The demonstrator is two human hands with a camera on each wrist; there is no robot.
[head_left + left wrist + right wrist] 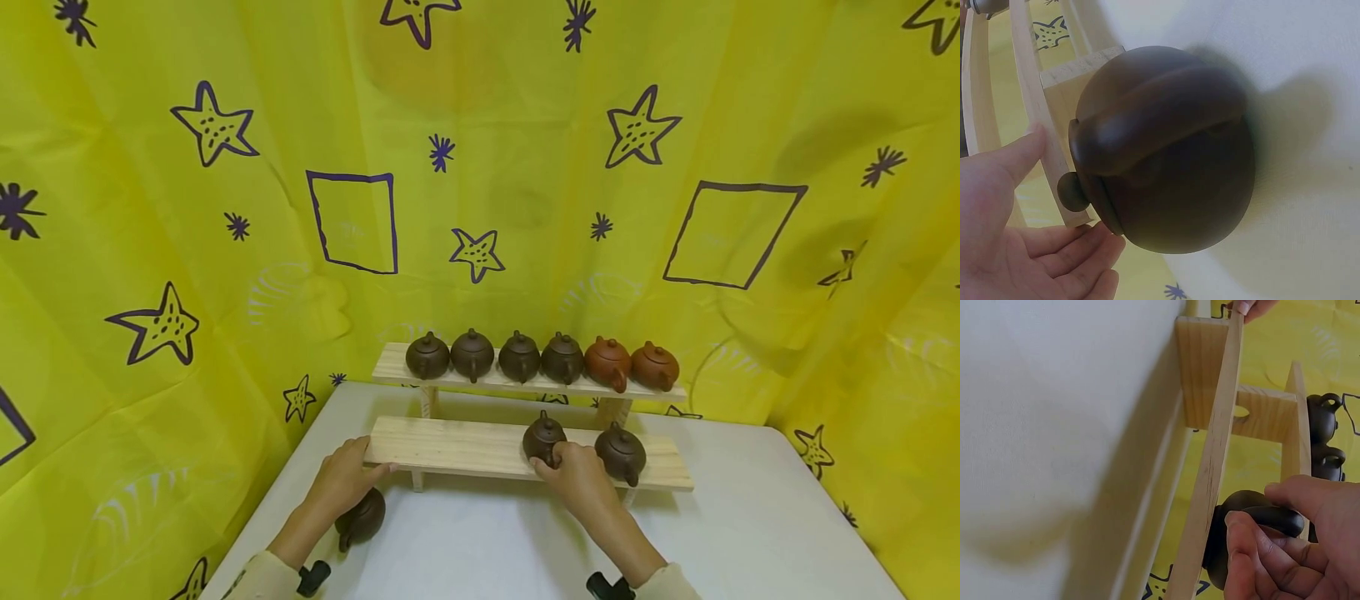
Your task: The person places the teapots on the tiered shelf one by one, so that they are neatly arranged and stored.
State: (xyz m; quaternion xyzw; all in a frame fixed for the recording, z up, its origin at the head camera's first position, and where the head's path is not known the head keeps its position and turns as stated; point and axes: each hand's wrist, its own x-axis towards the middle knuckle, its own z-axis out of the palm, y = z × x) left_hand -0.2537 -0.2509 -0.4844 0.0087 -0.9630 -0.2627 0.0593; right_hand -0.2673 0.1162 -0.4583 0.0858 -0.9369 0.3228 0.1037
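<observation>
My right hand [581, 479] pinches the handle of a dark brown teapot [543, 433] on the lower board of a wooden two-tier shelf [457, 446]. In the right wrist view, thumb and fingers close round that looped handle [1275, 519]. The left hand [341, 479] grips the left end of the lower board, its thumb along the front edge. Below that hand, another dark teapot [362, 517] stands on the table; it looms large in the left wrist view, its lid knob [1072, 192] near the fingers. A third dark teapot [621, 454] sits right of the held one.
Several teapots line the upper board [390, 363]: dark ones [472, 354] at left and two reddish-brown ones [655, 364] at right. The shelf stands on a white table [465, 542]. Yellow patterned cloth [525, 167] hangs behind and at both sides.
</observation>
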